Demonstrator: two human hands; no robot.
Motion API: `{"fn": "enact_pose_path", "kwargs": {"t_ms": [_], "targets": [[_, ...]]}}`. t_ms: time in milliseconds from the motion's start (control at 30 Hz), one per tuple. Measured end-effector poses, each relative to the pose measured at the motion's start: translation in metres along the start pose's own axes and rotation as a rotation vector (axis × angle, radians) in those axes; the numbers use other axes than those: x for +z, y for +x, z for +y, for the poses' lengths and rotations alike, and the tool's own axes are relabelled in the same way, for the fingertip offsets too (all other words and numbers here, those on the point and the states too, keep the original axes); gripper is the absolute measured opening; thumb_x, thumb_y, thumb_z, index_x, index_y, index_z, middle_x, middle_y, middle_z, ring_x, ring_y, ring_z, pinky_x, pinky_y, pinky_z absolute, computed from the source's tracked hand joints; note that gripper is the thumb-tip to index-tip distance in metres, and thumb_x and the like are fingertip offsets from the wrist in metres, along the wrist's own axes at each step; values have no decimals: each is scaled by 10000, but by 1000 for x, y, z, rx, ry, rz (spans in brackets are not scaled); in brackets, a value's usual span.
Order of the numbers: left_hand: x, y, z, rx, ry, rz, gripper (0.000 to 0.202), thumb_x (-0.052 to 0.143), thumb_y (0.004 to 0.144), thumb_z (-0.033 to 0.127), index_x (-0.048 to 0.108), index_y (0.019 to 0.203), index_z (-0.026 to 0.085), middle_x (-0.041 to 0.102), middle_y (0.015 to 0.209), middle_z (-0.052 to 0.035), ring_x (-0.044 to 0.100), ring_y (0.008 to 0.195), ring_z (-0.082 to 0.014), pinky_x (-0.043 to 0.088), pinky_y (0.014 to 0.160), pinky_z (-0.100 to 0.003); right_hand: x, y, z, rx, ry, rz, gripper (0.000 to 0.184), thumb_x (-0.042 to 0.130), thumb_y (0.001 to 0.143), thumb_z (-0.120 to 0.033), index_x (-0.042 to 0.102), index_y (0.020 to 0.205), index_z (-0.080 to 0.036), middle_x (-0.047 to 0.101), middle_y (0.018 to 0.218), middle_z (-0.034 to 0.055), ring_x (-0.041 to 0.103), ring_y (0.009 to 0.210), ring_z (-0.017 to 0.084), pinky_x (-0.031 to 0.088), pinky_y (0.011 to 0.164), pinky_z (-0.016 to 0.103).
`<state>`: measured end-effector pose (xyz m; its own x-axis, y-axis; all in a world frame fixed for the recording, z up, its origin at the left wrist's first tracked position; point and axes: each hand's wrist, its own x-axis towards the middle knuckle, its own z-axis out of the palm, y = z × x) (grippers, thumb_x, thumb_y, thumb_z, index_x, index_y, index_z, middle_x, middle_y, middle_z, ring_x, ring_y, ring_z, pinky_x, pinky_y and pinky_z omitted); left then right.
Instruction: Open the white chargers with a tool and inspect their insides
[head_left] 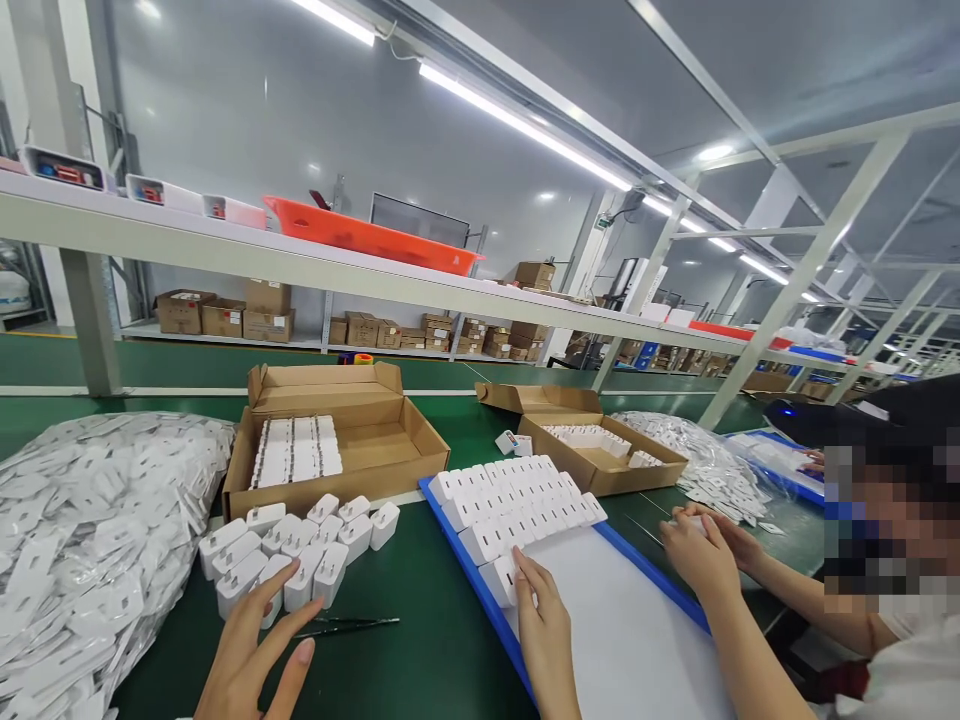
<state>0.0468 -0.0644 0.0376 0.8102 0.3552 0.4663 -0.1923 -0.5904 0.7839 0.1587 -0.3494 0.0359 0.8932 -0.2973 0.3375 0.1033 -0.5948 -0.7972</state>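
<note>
Left hand (251,655) spread, fingertips at loose white chargers (296,555), right hand (541,625) flat on blue tray (480,590), touching charger rows (517,505), co-worker's hands (705,550) right of tray.

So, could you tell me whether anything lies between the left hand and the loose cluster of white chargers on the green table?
Nothing visible does. The left hand already reaches the near edge of the cluster of white chargers, fingertips at the closest ones. The black tweezers lie off to its right, out of the way.

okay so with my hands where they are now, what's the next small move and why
Probably close your left hand on a white charger from the loose cluster it touches and carry it to the blue-edged tray, where your right hand rests at the unfinished front row.
</note>
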Motion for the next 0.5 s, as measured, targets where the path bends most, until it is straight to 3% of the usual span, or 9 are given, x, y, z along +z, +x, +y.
{"fn": "enact_pose_path", "kwargs": {"t_ms": [133, 233, 300, 367, 433, 500], "targets": [[0, 3, -1, 12, -11, 8, 334, 381, 940, 384, 670, 1104, 346, 494, 1360, -28, 428, 1263, -314, 470, 990, -516, 0, 2, 5, 28, 11, 4, 559, 392, 824, -508, 643, 1187, -165, 600, 1240, 114, 525, 1183, 307, 442, 982, 435], [-2, 7, -3, 20, -26, 40, 324, 399, 937, 382, 674, 1105, 347, 507, 1351, -30, 425, 1267, -323, 501, 957, -504, 0, 5, 0, 21, -16, 42, 591, 408, 819, -510, 621, 1207, -119, 493, 1349, 176, 401, 1276, 380, 339, 1031, 558], [-4, 11, -5, 5, -35, 54, 321, 405, 937, 384, 665, 1123, 343, 501, 1356, -36, 435, 1258, -324, 500, 955, -511, 5, 3, -17, -90, -80, 106, 588, 420, 829, -504, 609, 1215, -102, 385, 1431, 196, 287, 1333, 412, 267, 1048, 610], [-7, 15, -7, -37, -42, 68, 331, 397, 939, 398, 643, 1154, 340, 482, 1372, -38, 433, 1262, -319, 476, 979, -531, 18, -4, -44, -267, -114, 100, 517, 425, 863, -471, 608, 1211, -136, 393, 1426, 176, 302, 1331, 386, 278, 1053, 593], [-11, 20, -11, -83, -42, 94, 346, 385, 941, 411, 623, 1180, 333, 464, 1383, -40, 415, 1282, -317, 442, 1007, -553, 43, -16, -74, -432, -81, -89, 396, 432, 898, -394, 612, 1188, -193, 515, 1316, 139, 438, 1252, 318, 366, 1032, 512], [-17, 26, -16, -111, -41, 105, 350, 382, 942, 408, 620, 1182, 317, 453, 1386, -47, 393, 1306, -318, 431, 1018, -550, 74, -33, -98, -542, -60, -391, 339, 484, 886, -290, 593, 1200, -222, 588, 1197, 114, 544, 1142, 273, 451, 972, 432]]}}
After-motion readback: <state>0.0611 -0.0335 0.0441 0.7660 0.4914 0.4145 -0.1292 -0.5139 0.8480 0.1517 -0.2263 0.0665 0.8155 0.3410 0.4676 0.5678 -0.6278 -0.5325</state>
